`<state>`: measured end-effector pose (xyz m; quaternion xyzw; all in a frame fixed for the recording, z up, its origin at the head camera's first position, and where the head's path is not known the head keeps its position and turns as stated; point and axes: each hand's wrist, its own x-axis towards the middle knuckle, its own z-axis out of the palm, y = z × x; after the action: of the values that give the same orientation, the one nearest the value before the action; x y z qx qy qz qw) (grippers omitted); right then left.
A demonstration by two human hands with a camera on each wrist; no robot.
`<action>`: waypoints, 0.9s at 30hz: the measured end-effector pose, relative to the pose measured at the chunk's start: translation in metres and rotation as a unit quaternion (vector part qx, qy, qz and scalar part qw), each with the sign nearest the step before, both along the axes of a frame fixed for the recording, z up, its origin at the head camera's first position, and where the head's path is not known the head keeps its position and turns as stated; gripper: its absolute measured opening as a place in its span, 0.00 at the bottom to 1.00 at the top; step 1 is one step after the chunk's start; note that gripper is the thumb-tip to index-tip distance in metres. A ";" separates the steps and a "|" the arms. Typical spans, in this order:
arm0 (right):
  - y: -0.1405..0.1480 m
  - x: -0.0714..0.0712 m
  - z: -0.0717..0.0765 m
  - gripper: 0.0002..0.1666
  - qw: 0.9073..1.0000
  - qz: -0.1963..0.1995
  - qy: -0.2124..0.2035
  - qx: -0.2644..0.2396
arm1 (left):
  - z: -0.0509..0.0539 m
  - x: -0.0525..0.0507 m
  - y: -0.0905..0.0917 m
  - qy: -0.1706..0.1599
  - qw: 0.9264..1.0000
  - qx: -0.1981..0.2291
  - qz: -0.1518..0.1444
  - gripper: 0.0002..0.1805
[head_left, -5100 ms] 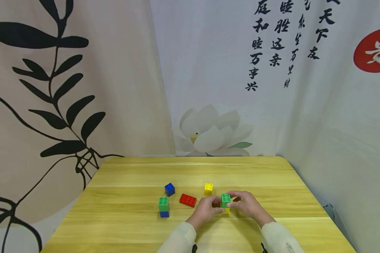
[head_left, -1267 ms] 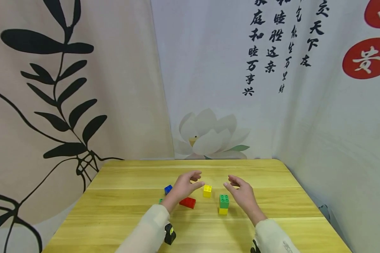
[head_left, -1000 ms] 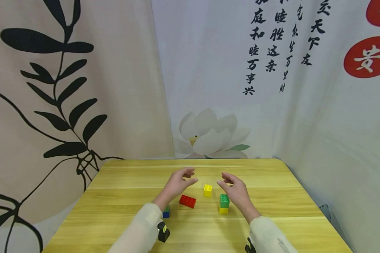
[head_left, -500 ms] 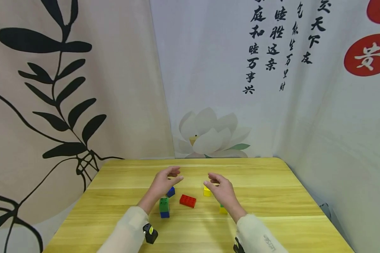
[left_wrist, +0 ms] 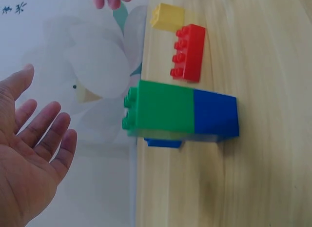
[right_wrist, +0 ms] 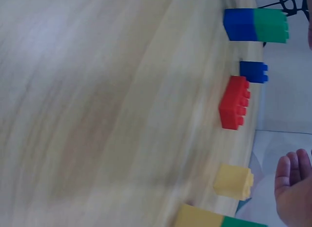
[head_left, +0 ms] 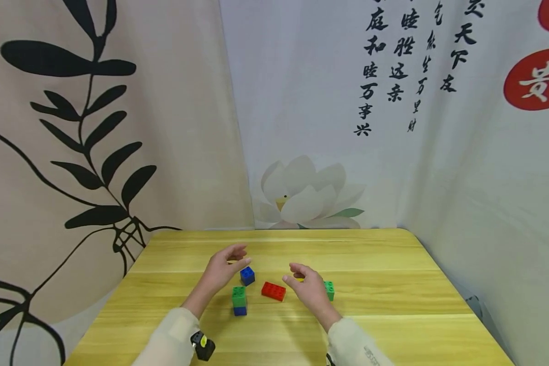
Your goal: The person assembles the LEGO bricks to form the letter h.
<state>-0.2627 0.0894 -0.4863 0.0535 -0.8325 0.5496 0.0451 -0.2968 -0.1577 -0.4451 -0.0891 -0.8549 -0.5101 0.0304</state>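
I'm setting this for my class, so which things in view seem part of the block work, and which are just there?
Seem part of the work:
green-on-blue stack
green-on-yellow stack
red block
loose blue block
loose yellow block
left hand and right hand, both empty

Just there:
printed backdrop
black device at the left sleeve

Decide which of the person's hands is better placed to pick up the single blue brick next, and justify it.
Left, probably: the empty left hand appears closer to the single blue brick, while the right hand is across the red brick from it.
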 end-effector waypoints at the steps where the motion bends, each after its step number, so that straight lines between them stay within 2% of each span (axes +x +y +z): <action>1: -0.001 0.000 -0.003 0.29 1.000 0.000 -0.001 0.003 | -0.001 0.001 -0.002 -0.001 1.000 0.000 0.001 0.28; 9: -0.009 -0.001 -0.020 0.29 1.000 0.002 -0.018 0.024 | -0.010 0.008 -0.019 0.003 1.000 0.001 0.004 0.26; 16: -0.014 -0.004 -0.033 0.28 0.999 0.006 -0.001 0.034 | -0.020 0.017 -0.031 -0.015 1.000 0.005 0.012 0.27; 27: -0.017 -0.004 -0.045 0.30 0.999 0.000 -0.037 0.021 | -0.041 0.027 -0.042 -0.048 0.999 0.014 -0.001 0.25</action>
<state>-0.2663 0.0719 -0.5318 0.0339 -0.8450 0.5335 0.0138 -0.2702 -0.1999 -0.4866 -0.0651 -0.8480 -0.5259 -0.0101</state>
